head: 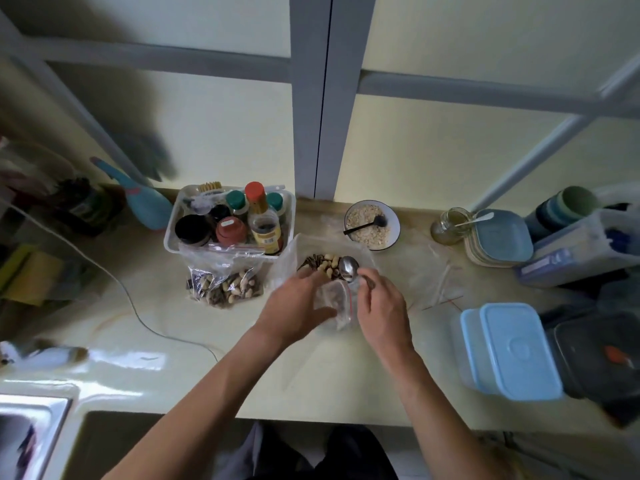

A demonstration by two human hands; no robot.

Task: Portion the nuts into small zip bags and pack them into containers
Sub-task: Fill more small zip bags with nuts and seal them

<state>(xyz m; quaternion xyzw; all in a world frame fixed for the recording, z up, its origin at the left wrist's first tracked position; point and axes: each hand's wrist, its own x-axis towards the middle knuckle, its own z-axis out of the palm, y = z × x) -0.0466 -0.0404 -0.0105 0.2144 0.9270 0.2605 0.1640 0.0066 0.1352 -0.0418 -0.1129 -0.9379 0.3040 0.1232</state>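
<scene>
Filling step: left hand (pixel 298 306) pinches a small zip bag (pixel 337 303) open; right hand (pixel 381 306) grips a spoon (pixel 349 268) over the nuts (pixel 323 263) (next, tip carefully).

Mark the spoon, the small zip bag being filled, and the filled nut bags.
spoon (pixel 348 268), head view, on its metal bowl.
small zip bag (pixel 337 299), head view, on the clear film between the hands.
filled nut bags (pixel 227 285), head view, on the nuts inside.
</scene>
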